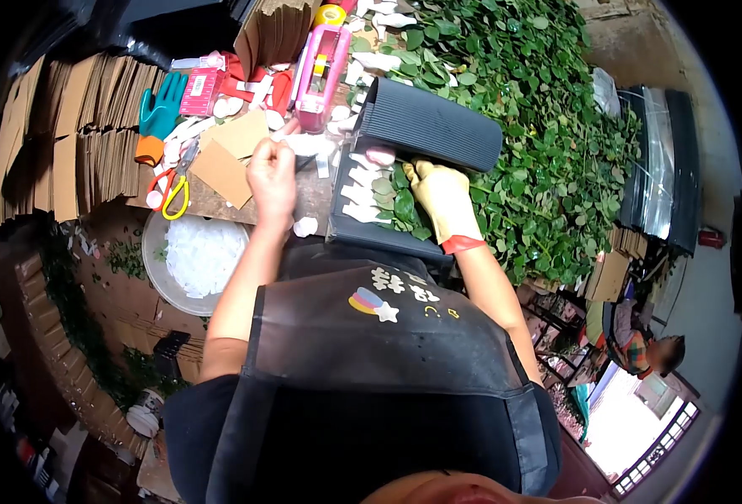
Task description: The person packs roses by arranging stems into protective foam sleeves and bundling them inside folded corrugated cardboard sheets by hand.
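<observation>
My left hand (pixel 272 172) is bare and closed above the table, near a pink tape dispenser (pixel 316 88). What its fingers hold, if anything, I cannot make out. A strip of clear tape (pixel 322 164) shows to its right. My right hand (pixel 442 200), in a pale yellow glove with a red cuff, has its fingers bent over leafy flower stems (pixel 403 204). These lie on a black corrugated sheet (pixel 388 235), whose upper part (pixel 430 126) curls over them. White-wrapped flower heads (pixel 361 195) line the sheet's left side, with a pink one (pixel 379 156) near the fold.
Cardboard pieces (pixel 224 172), scissors (pixel 169 189) and a teal glove (pixel 163 109) lie on the left. Below them stands a tub (pixel 194 256) of white sleeves. Leafy stems (pixel 522 126) are heaped right; stacked cardboard (pixel 77 126) stands far left. Another person (pixel 636 336) is in the background.
</observation>
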The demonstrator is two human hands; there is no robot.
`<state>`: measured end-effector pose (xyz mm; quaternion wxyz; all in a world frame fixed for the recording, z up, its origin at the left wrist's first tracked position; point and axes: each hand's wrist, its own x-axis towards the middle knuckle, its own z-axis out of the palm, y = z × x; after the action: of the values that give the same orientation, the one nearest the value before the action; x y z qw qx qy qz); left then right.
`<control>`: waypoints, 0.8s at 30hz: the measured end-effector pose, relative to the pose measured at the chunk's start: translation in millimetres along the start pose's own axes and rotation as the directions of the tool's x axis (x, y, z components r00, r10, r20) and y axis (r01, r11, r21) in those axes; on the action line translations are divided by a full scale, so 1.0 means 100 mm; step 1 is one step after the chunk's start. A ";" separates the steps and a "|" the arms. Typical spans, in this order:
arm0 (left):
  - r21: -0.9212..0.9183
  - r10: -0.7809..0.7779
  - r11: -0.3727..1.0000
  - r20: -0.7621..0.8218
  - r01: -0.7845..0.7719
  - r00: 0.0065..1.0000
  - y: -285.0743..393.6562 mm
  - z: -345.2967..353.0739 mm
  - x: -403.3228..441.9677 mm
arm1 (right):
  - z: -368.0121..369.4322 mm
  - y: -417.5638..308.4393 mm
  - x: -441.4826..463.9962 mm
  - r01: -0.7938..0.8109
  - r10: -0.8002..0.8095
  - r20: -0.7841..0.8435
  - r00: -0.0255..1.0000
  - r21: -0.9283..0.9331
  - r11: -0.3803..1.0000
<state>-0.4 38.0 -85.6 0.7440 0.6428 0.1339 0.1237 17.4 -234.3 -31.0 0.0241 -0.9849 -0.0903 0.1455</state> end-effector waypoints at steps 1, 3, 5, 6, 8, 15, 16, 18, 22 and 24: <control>0.071 -0.007 0.997 0.063 0.002 0.998 -0.06 -0.15 0.10 | -0.09 -0.02 0.00 0.008 -0.009 0.028 1.000 0.034 0.999; 0.300 -0.483 0.868 0.331 0.395 0.811 -0.06 -0.32 0.13 | -0.35 -0.09 -0.03 -0.017 0.002 0.138 0.990 0.113 0.993; 0.588 -0.290 0.806 0.304 0.061 0.908 -0.20 -0.08 0.03 | -0.34 -0.05 -0.02 0.041 -0.060 0.147 0.987 0.125 0.991; 0.582 -0.268 0.813 0.335 0.026 0.903 -0.26 0.05 0.01 | -0.36 -0.08 -0.01 0.048 -0.061 0.175 0.983 0.078 0.996; 0.609 -0.294 0.793 0.358 0.018 0.886 -0.36 0.30 0.01 | -0.27 -0.18 0.03 0.022 -0.018 0.176 0.984 -0.023 0.999; 0.423 -0.201 0.900 0.185 0.106 0.962 -0.42 0.53 -0.13 | 0.04 -0.13 0.14 0.063 -0.057 0.060 0.997 -0.107 0.992; 0.347 -0.191 0.927 0.113 0.141 0.975 -0.42 0.53 -0.14 | 0.00 -0.15 0.15 0.054 -0.044 0.089 0.995 -0.107 0.993; 0.183 -0.191 0.964 -0.027 0.193 0.981 -0.41 0.52 -0.16 | -0.09 -0.20 0.13 0.029 -0.013 0.148 0.989 -0.106 0.994; -0.030 -0.270 0.963 -0.040 0.269 0.962 -0.15 -0.06 0.15 | -0.24 -0.14 0.03 0.013 -0.020 0.137 0.990 0.052 0.999; 0.157 -0.228 0.965 0.102 0.211 0.968 -0.18 -0.31 0.12 | -0.59 -0.17 -0.16 -0.009 -0.010 0.114 0.993 0.165 0.986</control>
<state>0.0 68.1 -108.4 0.7110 0.6826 0.1686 -0.0082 16.6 -221.4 30.8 0.1006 -0.9695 -0.0795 0.2087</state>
